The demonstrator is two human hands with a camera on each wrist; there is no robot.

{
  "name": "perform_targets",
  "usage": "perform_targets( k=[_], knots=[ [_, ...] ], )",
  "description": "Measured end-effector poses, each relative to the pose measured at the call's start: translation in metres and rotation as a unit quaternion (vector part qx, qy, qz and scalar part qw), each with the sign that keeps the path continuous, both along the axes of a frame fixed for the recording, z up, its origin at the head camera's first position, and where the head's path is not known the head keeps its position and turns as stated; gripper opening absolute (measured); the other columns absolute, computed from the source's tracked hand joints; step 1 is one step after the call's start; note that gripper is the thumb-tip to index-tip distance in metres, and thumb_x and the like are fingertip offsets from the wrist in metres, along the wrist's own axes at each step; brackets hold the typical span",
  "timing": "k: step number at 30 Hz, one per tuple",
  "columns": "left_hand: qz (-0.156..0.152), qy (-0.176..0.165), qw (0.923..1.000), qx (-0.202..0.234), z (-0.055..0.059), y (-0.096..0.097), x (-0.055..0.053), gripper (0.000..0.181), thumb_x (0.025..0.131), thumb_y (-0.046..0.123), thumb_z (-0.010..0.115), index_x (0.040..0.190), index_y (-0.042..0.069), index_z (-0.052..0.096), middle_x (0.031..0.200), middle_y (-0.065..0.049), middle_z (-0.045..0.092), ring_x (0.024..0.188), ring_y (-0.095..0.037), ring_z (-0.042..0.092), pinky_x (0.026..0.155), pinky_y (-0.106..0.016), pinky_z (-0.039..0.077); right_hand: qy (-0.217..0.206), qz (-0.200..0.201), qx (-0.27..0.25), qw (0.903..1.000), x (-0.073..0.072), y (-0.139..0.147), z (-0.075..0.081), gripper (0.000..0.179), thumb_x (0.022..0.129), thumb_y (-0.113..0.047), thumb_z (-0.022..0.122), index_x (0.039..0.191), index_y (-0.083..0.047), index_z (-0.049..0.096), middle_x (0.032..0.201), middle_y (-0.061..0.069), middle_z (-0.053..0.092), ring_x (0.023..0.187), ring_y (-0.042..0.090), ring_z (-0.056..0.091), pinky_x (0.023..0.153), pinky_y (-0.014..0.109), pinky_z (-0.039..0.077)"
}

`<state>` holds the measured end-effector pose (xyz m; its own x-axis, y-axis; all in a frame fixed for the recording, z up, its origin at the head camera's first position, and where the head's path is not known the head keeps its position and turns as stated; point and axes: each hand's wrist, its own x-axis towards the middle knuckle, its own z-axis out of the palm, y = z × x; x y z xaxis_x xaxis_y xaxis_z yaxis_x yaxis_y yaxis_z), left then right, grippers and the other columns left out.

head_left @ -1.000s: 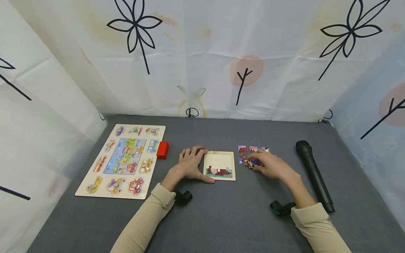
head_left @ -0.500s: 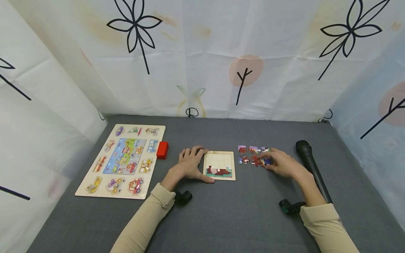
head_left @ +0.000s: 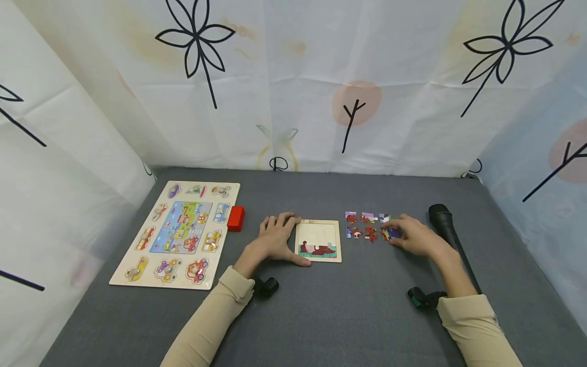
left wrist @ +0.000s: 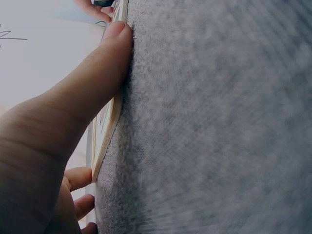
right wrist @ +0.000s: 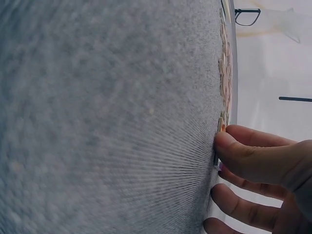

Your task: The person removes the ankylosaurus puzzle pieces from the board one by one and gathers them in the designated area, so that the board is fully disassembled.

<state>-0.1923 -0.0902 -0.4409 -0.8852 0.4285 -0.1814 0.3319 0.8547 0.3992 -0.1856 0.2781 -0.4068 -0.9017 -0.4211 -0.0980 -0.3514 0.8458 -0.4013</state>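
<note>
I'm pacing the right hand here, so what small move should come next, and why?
I'd probably lift the puzzle piece slightly toward the wooden frame: the right hand pinches it, the left hand rests against the frame, and bare wood shows above the fitted bottom pieces.

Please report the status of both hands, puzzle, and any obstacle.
Left hand holds puzzle tray; right hand pinches loose piece. Tray's near row filled, rest bare. Microphone beside right forearm, seemingly not in the way.
</note>
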Motion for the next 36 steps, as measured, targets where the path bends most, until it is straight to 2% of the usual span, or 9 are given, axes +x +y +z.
perform_targets(
  k=[10, 18, 25, 30, 36],
  knots=[
    [0.003, -0.003, 1.0, -0.005, 0.001, 0.0, -0.001, 0.116, 0.067, 0.069, 0.085, 0.159, 0.024, 0.032, 0.167, -0.011, 0.023, 0.147, -0.042, 0.026, 0.122, -0.064, 0.017, 0.01, -0.005, 0.001, 0.9999, 0.0, -0.003, -0.003, 0.033, 0.093, -0.005, 0.071, 0.126, -0.001, 0.07, 0.104, 0.017, 0.061, 0.071, 0.014, 0.047, 0.061, 0.027, 0.038],
    [0.003, 0.003, 1.0, -0.006, 0.001, 0.0, 0.0, 0.116, 0.065, 0.07, 0.085, 0.159, 0.025, 0.034, 0.166, -0.01, 0.025, 0.146, -0.042, 0.028, 0.122, -0.065, 0.018, 0.011, -0.003, -0.004, 0.9999, 0.001, -0.003, -0.002, 0.033, 0.093, -0.006, 0.071, 0.126, -0.001, 0.07, 0.1, 0.015, 0.06, 0.069, 0.013, 0.044, 0.06, 0.026, 0.036],
    [0.001, 0.003, 1.0, -0.006, -0.002, -0.001, -0.002, 0.116, 0.065, 0.071, 0.085, 0.159, 0.026, 0.033, 0.167, -0.009, 0.025, 0.147, -0.041, 0.027, 0.122, -0.064, 0.017, 0.015, 0.0, -0.002, 0.9999, 0.001, -0.003, -0.003, 0.035, 0.093, -0.006, 0.072, 0.127, -0.001, 0.069, 0.102, 0.016, 0.061, 0.072, 0.013, 0.047, 0.062, 0.027, 0.038],
    [0.002, 0.001, 1.0, -0.005, 0.0, 0.0, 0.0, 0.116, 0.065, 0.071, 0.085, 0.159, 0.025, 0.033, 0.167, -0.01, 0.025, 0.147, -0.042, 0.027, 0.122, -0.065, 0.017, 0.028, 0.001, 0.002, 0.9996, 0.001, -0.005, 0.0, 0.036, 0.093, -0.01, 0.073, 0.128, -0.002, 0.068, 0.105, 0.017, 0.062, 0.077, 0.015, 0.052, 0.065, 0.031, 0.044],
    [0.001, 0.001, 1.0, -0.007, 0.002, 0.0, 0.0, 0.116, 0.066, 0.071, 0.085, 0.159, 0.024, 0.033, 0.166, -0.01, 0.025, 0.147, -0.043, 0.027, 0.121, -0.065, 0.018, 0.046, 0.0, -0.003, 0.9989, 0.004, -0.017, 0.009, 0.037, 0.095, -0.018, 0.073, 0.127, -0.001, 0.068, 0.108, 0.018, 0.064, 0.077, 0.016, 0.052, 0.068, 0.035, 0.045]
  ],
)
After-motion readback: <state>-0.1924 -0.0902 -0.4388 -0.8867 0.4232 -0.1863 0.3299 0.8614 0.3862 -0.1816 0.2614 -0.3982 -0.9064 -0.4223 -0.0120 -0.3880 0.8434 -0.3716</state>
